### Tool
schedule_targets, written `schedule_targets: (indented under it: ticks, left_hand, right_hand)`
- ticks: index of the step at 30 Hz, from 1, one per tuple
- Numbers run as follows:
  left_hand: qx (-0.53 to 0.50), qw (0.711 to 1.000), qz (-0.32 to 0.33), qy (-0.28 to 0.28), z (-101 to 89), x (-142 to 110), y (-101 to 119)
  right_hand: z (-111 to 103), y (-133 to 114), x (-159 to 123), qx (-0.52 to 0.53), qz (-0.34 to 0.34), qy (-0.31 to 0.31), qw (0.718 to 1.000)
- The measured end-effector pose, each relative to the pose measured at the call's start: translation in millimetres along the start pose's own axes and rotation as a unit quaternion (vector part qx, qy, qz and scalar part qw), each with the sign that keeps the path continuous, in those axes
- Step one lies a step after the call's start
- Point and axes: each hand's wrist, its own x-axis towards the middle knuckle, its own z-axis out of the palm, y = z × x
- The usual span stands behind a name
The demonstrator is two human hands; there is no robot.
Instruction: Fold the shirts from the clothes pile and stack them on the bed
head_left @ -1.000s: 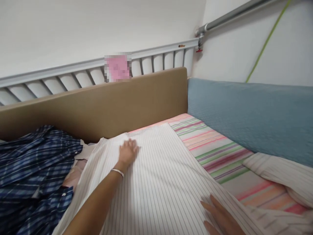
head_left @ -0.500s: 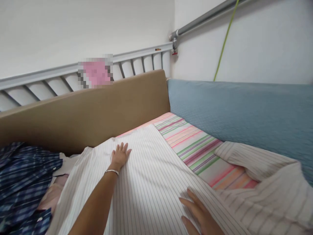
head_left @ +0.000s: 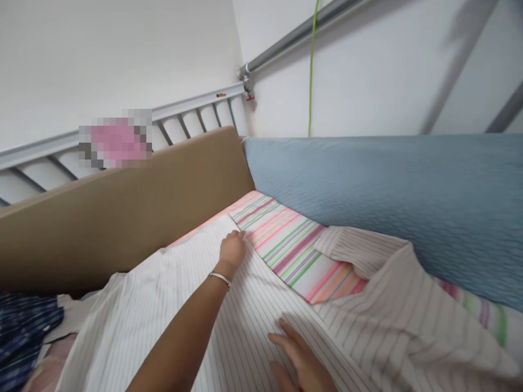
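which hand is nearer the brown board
Left. The left hand is at the pinstriped cloth's edge, a little short of the brown board; the right hand is farther from it, lower in the view.

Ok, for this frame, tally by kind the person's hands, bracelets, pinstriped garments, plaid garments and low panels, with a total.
Hands: 2 (left hand, right hand)
Bracelet: 1
Pinstriped garment: 1, as far as the folds show
Plaid garment: 1, partly out of view
Low panels: 2 (brown panel, blue panel)
Total: 7
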Motion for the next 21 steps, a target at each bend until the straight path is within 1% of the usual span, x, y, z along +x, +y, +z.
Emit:
schedule_targets:
  ticks: [2,3,5,6,7,8,9,11,13,15,18,21]
  left_hand:
    - [-0.011,1.000,0.011,-0.001,1.2,-6,27]
    - [-0.019,1.000,0.016,0.010,1.9,-14,37]
    - [-0.041,0.998,0.035,0.045,4.5,-37,48]
    - [-0.050,0.996,0.044,0.055,6.8,-51,48]
    - [-0.054,0.996,0.049,0.052,9.6,-64,46]
    - [-0.051,0.997,0.047,0.034,12.6,-76,41]
    - [-0.043,0.998,0.037,0.005,15.4,-86,36]
    - [-0.029,0.998,0.008,-0.047,18.4,-97,28]
    - [-0.025,0.998,-0.005,-0.060,17.7,-97,28]
    - [-0.024,0.998,-0.022,-0.060,16.1,-89,36]
    - [-0.013,0.994,-0.071,-0.083,21.2,-68,55]
    - [-0.006,0.990,-0.110,-0.089,34.0,-41,61]
  right_hand:
    - [-1,-2,-1,-0.004,0.013,0.006,1.000]
    - [-2,-3,-1,-0.006,0.019,0.009,1.000]
    - [-7,-2,-1,-0.009,0.021,0.010,1.000]
    - [-10,-1,1,-0.012,0.019,0.009,1.000]
    - [-15,0,2,-0.019,0.020,0.010,1.000]
    - [-20,1,4,-0.029,0.025,0.013,0.999]
    - [-25,3,6,-0.040,0.033,0.014,0.999]
    - [-34,6,9,-0.057,0.051,0.010,0.997]
    - [-38,9,9,-0.058,0.047,-0.001,0.997]
    - [-38,11,8,-0.050,0.029,-0.001,0.998]
    - [-33,13,5,-0.045,0.016,0.014,0.999]
    - [-28,13,4,-0.066,0.018,0.024,0.997]
